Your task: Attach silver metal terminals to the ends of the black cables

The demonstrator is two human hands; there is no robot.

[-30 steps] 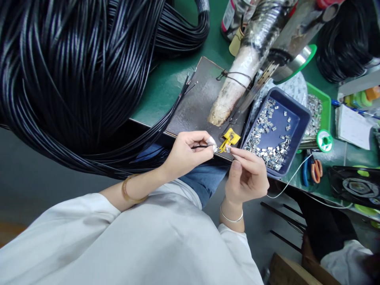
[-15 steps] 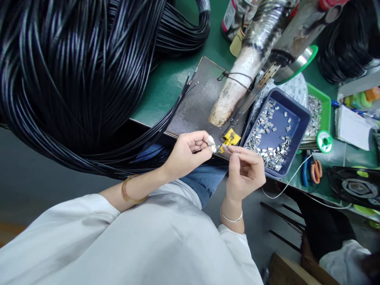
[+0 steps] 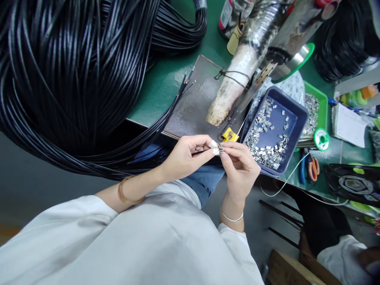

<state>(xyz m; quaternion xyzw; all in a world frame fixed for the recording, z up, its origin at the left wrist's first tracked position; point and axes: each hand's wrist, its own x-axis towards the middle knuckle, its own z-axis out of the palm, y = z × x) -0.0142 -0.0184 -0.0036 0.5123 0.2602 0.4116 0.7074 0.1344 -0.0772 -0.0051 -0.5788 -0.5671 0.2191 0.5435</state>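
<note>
Since the earlier frame, the right hand [image 3: 240, 170] had been brought in until its fingertips met those of the left hand [image 3: 185, 156]. At far left, a cable coil [image 3: 74, 79] was draped over the desk [image 3: 160, 87]. One cable end [image 3: 204, 151] was pinched in the closed left grip, fingertips taped white. A small metal clip [image 3: 219, 147] was pinched in the closed right grip, touching the cable end. Whether the clip was already seated could not be told; fitting was judged under way, not finished. Further right, many loose clips were left in a blue tray [image 3: 299, 118], suggesting much work remained.
</note>
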